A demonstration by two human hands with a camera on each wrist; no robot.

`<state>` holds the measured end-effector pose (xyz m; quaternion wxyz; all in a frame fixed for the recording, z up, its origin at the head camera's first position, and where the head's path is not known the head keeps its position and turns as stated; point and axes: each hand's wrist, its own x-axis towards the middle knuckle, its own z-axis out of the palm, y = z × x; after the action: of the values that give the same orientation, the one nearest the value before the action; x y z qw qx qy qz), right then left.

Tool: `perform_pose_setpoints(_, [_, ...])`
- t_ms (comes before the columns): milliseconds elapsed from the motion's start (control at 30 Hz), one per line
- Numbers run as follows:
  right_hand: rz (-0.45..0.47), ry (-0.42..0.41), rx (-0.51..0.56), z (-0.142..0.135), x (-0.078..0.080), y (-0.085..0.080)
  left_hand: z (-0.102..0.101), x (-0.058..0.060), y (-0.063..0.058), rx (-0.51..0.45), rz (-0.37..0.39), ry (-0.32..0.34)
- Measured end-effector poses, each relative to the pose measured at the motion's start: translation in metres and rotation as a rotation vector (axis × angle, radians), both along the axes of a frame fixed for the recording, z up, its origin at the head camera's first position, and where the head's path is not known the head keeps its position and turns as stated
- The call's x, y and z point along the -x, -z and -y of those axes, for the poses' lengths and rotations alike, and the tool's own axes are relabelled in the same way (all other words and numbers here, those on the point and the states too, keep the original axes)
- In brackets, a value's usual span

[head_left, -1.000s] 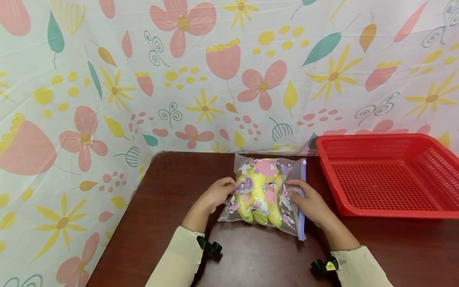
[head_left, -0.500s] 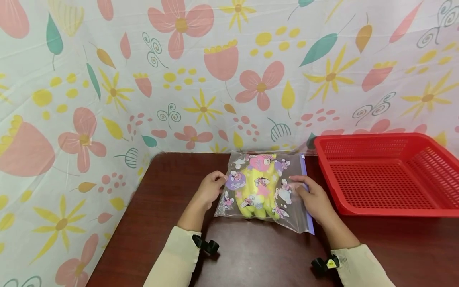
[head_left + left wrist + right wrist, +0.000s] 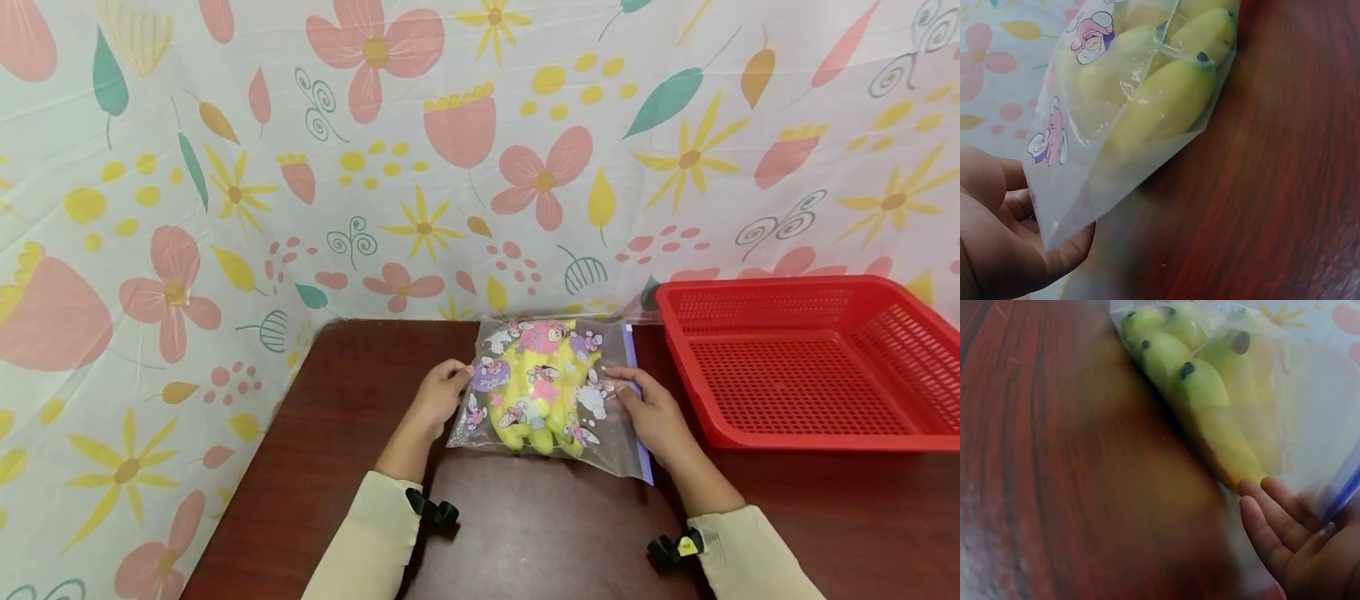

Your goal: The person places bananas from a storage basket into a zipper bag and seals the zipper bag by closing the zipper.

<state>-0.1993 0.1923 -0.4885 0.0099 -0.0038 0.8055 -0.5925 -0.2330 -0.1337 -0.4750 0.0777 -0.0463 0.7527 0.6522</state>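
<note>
A clear zip bag (image 3: 468, 429) with pink and purple cartoon prints lies on the dark wooden table. Yellow bananas (image 3: 536, 417) with greenish, dark-tipped ends show through its plastic; the left wrist view shows the bananas (image 3: 1166, 100) close up. At the bag's left edge, my left hand (image 3: 438, 396) pinches the plastic. My right hand (image 3: 656, 417) holds the opposite side, beside the purple zip strip (image 3: 643, 454). In the right wrist view, several fingers of the right hand (image 3: 1291, 537) reach under the bag, below the bananas.
To the right stands a red plastic basket (image 3: 810, 442) with mesh walls, close to my right hand. Behind the table (image 3: 510, 533) hangs a floral-patterned cloth (image 3: 465, 200), which also covers the left side. Both wrists carry small black devices.
The bag has shifted slightly left and its plastic is spread wider, with more slack beside the zip strip. My left hand has moved a little left, still at the bag's edge.
</note>
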Motion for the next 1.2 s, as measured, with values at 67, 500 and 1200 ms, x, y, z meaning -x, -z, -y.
perform_pose_setpoints(67, [0.001,-0.001,0.013,0.0,0.002,0.003,0.001,0.0,0.001,0.009,0.009,0.0])
perform_pose_setpoints(500, [0.036,-0.008,-0.011,-0.002,0.005,0.01,0.005,-0.001,0.007,0.073,0.04,0.047])
perform_pose_setpoints(1200, [-0.019,-0.039,-0.328,0.004,-0.002,-0.002,0.005,-0.003,0.0,0.025,0.046,0.037])
